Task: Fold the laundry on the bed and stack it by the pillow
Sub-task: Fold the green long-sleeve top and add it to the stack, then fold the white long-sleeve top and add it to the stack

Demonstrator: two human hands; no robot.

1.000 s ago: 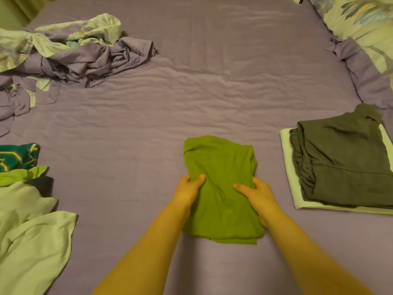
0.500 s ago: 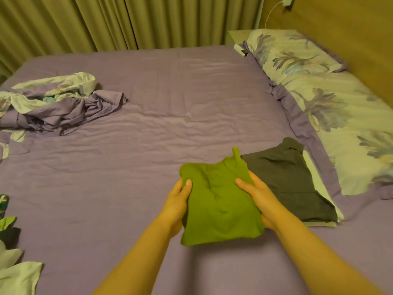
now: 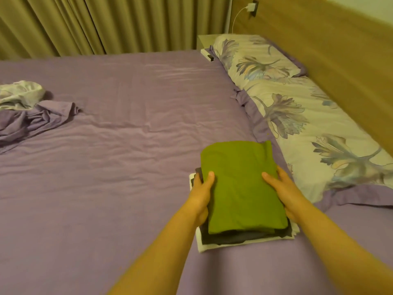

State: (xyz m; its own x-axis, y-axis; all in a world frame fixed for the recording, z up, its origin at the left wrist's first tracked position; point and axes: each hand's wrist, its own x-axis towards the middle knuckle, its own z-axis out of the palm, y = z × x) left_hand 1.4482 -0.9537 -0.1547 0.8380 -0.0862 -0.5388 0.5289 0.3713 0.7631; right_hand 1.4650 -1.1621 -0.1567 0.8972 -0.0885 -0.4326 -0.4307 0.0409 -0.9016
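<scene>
A folded green garment [image 3: 240,186] lies on top of a small stack beside the floral pillow [image 3: 314,133], at the right side of the bed [image 3: 127,145]. Under it shows a dark grey folded garment [image 3: 234,238], and under that a white folded piece [image 3: 204,248] whose edge sticks out at the near and left sides. The stack sits on the purple sheet, just beside the pillow's purple border.

The left hand [image 3: 201,192] grips the left edge of the green garment, thumb on top and fingers curled beneath the edge. The right hand [image 3: 282,190] grips the right edge the same way, thumb lying across the top; its fingers are tucked under the cloth, so how far they reach cannot be told. Both forearms stretch forward from the bottom of the view.

At the far left of the bed a crumpled heap of purple and pale patterned bedding [image 3: 27,111] lies well apart from the stack. Olive curtains [image 3: 106,24] hang behind the bed, and a wooden headboard [image 3: 329,50] runs along the right behind the pillow. A white charger [image 3: 252,6] is plugged in on the headboard panel, with its cable hanging down.
</scene>
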